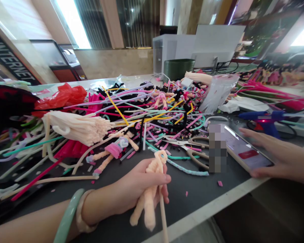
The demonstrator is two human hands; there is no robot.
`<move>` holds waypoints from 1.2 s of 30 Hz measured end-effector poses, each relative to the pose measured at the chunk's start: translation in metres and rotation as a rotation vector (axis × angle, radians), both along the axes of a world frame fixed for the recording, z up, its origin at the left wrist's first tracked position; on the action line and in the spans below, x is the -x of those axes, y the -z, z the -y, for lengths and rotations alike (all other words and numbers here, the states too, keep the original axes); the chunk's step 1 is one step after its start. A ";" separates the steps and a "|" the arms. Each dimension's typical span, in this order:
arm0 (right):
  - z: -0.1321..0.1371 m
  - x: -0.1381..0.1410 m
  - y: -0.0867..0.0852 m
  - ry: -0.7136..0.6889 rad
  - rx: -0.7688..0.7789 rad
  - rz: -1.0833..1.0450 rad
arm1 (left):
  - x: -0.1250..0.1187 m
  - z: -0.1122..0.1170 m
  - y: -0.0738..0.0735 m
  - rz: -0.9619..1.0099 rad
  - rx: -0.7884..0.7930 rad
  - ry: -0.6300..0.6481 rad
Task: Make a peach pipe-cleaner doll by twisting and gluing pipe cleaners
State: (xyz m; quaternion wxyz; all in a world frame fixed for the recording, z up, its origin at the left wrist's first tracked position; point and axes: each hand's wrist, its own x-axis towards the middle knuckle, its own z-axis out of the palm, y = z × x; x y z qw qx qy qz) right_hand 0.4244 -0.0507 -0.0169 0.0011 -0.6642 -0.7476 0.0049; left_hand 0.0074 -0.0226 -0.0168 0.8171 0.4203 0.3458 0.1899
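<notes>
Nearest the camera, a pale green bangle (66,211) and a cream bracelet (82,212) circle the left wrist. The left hand (139,182) curls closed around a peach pipe-cleaner doll (148,199), its legs hanging below the fist. Beyond, on the dark surface (200,192), lie a bundle of peach pipe cleaners (76,127) and a pipe-cleaner doll in a pink skirt (114,150). Further right are tan-handled metal scissors (192,148) and a smartphone (248,152), its edge touched by the open, spread right hand (276,155), below a blue glue gun (266,119).
</notes>
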 end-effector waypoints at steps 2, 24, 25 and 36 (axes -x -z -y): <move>0.001 0.004 0.000 -0.047 0.043 0.000 | 0.000 0.000 0.000 0.001 0.003 0.001; -0.025 0.011 -0.005 0.158 -0.082 -0.165 | -0.001 -0.001 -0.001 0.028 0.011 0.004; -0.025 0.012 -0.004 0.157 -0.082 -0.184 | -0.001 -0.001 -0.001 0.027 0.015 0.003; -0.028 0.012 0.010 0.107 -0.152 -0.396 | -0.002 -0.002 -0.001 0.025 0.017 -0.001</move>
